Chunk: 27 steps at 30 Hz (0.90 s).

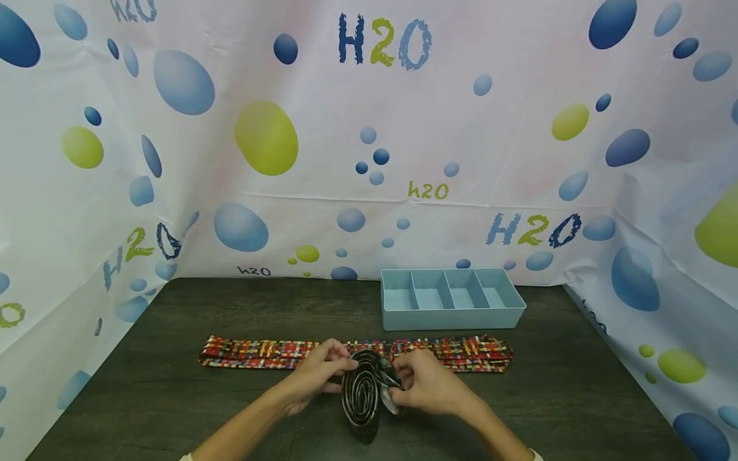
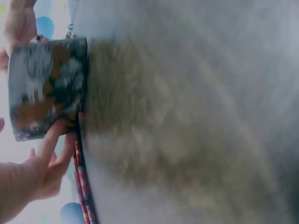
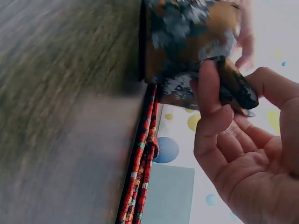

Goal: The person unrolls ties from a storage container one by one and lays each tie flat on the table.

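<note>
A dark cloth strip wound into a spiral roll (image 1: 364, 397) stands on its edge near the front middle of the table. In the left wrist view its outer side (image 2: 49, 88) has a grey, brown and dark green camouflage pattern. My left hand (image 1: 311, 378) is at the roll's left side, its fairly straight fingers (image 2: 55, 140) touching it low down. With thumb and fingers my right hand (image 1: 428, 385) pinches a folded loose end (image 3: 237, 86) of the strip on the right side. Behind both hands a red multicoloured patterned cloth strip (image 1: 254, 354) lies flat, partly hidden by them.
A light blue tray (image 1: 452, 320) with several compartments stands at the back right of the dark wooden table (image 1: 277, 304). A white curtain (image 1: 323, 115) with blue and green spots hangs behind the table and along both sides.
</note>
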{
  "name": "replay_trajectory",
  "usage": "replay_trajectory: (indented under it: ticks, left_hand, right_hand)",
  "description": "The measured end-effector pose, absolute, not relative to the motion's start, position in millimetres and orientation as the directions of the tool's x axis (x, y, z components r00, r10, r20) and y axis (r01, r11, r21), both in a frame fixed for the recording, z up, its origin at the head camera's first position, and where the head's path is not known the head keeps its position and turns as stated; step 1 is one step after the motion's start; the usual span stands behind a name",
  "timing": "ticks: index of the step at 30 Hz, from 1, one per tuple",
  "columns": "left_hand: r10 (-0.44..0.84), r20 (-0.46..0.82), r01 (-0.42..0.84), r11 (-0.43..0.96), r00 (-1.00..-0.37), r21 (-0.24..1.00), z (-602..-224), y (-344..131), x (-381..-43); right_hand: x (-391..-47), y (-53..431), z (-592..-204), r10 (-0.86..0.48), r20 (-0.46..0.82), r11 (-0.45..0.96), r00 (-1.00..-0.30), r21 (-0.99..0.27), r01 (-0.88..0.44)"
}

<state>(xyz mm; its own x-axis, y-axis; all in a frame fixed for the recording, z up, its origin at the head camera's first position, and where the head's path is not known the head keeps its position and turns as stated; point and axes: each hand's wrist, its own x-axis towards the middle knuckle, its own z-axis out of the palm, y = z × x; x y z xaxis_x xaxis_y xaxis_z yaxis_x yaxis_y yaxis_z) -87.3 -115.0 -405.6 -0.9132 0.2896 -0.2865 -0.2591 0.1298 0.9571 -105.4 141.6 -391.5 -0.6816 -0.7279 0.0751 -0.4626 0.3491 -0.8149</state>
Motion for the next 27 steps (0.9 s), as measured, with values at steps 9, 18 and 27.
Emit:
replay_trajectory:
  ticks: [9, 18, 27]
  left_hand:
    - [0.521, -0.091, 0.165, 0.425, -0.849, 0.89, -477, -131, -97]
    - [0.453, -0.069, 0.263, 0.628, -0.889, 0.732, -406, -104, -57]
    - [0.364, 0.048, 0.227, 0.467, -0.93, 0.855, -395, -116, -63]
  right_hand:
    - [-104, 146, -391, -0.718, -0.063, 0.39, -0.693, -0.861, -0.326]
    - [-106, 153, -389, -0.789, -0.114, 0.358, -0.603, -0.884, -0.301]
    - [-108, 160, -388, -0.825, -0.178, 0.283, -0.537, -0.952, -0.118]
